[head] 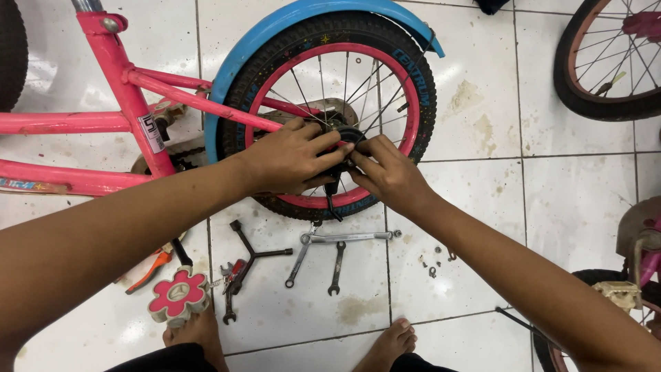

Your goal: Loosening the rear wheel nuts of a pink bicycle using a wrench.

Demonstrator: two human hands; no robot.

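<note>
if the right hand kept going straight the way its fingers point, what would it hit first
The right hand points up and left at the black hub part in the middle of the pink wheel, which its fingertips already touch. The left hand grips it from the other side. Depth is hard to judge.

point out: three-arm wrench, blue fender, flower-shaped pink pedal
three-arm wrench point(252, 255), head view, on the hub where its arms meet.
blue fender point(303, 12), head view, top of its arc.
flower-shaped pink pedal point(179, 294), head view, its centre.
</note>
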